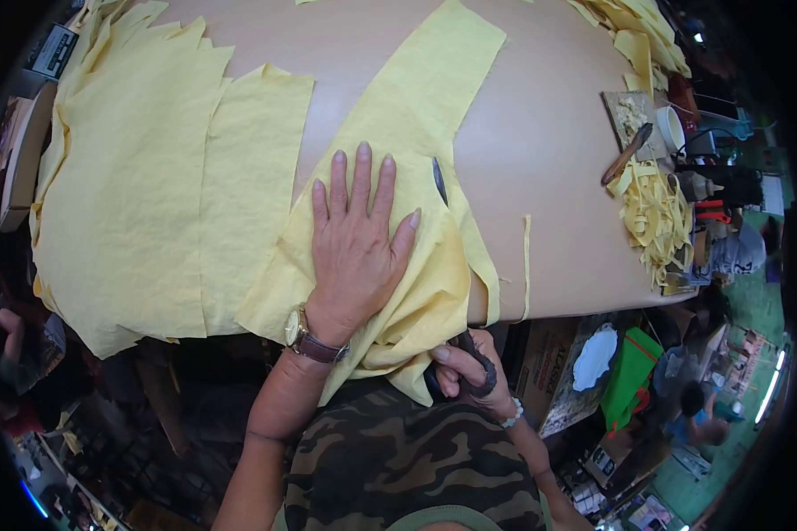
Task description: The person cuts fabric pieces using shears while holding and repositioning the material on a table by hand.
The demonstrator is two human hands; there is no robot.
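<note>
A yellow cloth piece lies across the table and bunches into folds at the front edge. My left hand rests flat on it, fingers spread, holding nothing. At the table's front edge, my right hand is closed around the dark wrapped handles of scissors. The middle of the scissors is hidden under the cloth; a dark blade tip shows above it, to the right of my left hand. A narrow strip of the cloth hangs to the right of the folds.
Stacked yellow cloth pieces cover the table's left side. A thin yellow strip lies on the tabletop. At the right are a wooden-handled tool, a white cup and a scrap heap. People are visible beyond both sides.
</note>
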